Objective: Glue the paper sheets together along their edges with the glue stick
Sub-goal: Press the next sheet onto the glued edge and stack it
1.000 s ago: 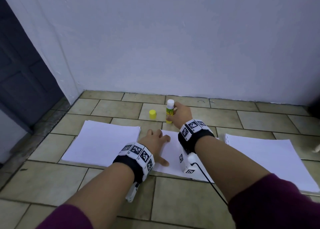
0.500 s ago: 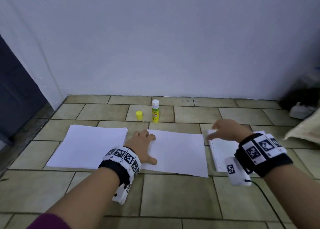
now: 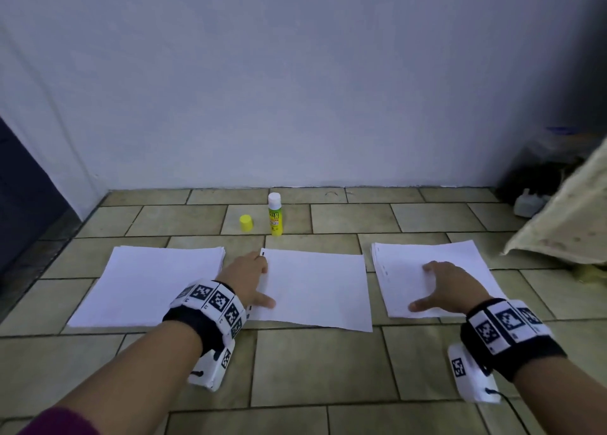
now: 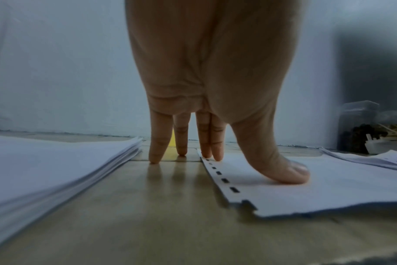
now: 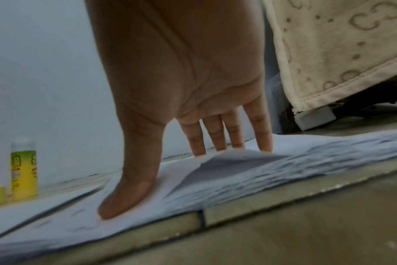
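Observation:
A single white sheet [image 3: 318, 290] with a punched left edge lies flat on the tiled floor. My left hand [image 3: 259, 281] presses that edge with straight fingers; in the left wrist view the thumb [image 4: 290, 172] lies on the sheet [image 4: 329, 188] and two fingertips touch the floor. My right hand [image 3: 427, 286] rests spread on the right paper stack [image 3: 460, 263]. In the right wrist view, the top sheet [image 5: 233, 161] bows up between thumb and fingers. The uncapped glue stick [image 3: 275, 216] stands upright behind the sheet, its yellow cap [image 3: 246, 223] beside it.
Another paper stack [image 3: 154, 283] lies to the left, close to my left hand. A beige cloth [image 3: 565, 217] hangs at the right over dark clutter in the corner. The wall runs just behind the glue stick. A dark door [image 3: 19, 204] stands at the far left.
My right hand let go of the glue stick, which stays upright, and swung right onto the right stack. The left hand stayed on the middle sheet's edge.

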The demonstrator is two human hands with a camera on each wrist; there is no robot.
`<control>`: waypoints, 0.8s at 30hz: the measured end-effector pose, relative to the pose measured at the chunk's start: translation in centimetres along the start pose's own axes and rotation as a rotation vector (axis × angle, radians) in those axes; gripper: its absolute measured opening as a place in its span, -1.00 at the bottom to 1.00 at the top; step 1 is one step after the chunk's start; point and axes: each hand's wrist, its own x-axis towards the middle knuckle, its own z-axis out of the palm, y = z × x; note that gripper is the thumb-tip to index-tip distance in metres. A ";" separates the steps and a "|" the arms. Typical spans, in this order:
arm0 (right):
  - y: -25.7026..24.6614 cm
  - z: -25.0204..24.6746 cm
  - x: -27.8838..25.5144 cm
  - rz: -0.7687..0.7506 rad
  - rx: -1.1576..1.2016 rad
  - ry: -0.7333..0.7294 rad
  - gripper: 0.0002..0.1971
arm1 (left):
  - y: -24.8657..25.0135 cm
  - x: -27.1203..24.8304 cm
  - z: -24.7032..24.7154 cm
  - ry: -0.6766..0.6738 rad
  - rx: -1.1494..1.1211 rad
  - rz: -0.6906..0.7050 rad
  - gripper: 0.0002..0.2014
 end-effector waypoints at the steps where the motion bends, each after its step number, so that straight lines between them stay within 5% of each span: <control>1: 0.1 -0.1 0.0 -0.008 -0.005 -0.005 -0.01 | 0.0 -0.1 0.0 -0.004 -0.010 -0.002 -0.30; 6: -0.1 -1.9 -0.3 -0.021 0.033 0.047 -0.59 | 0.1 -0.8 0.5 0.002 -0.011 -0.012 -0.27; 8: -0.7 -2.9 -0.9 -0.022 0.084 0.114 -0.66 | 0.3 -1.1 0.7 0.009 0.026 -0.011 -0.28; 13: -5.7 -5.1 -4.5 -0.155 0.171 0.251 -0.65 | 1.2 -1.6 1.2 0.042 0.193 -0.040 -0.28; 18: -13.8 -1.9 -6.5 -0.379 0.101 0.067 -0.61 | 2.0 -1.9 1.4 0.083 0.288 -0.055 -0.36; 24: -18.0 3.6 -3.7 -0.357 0.077 -0.086 -0.37 | 1.9 -1.6 2.0 0.079 0.203 -0.075 -0.19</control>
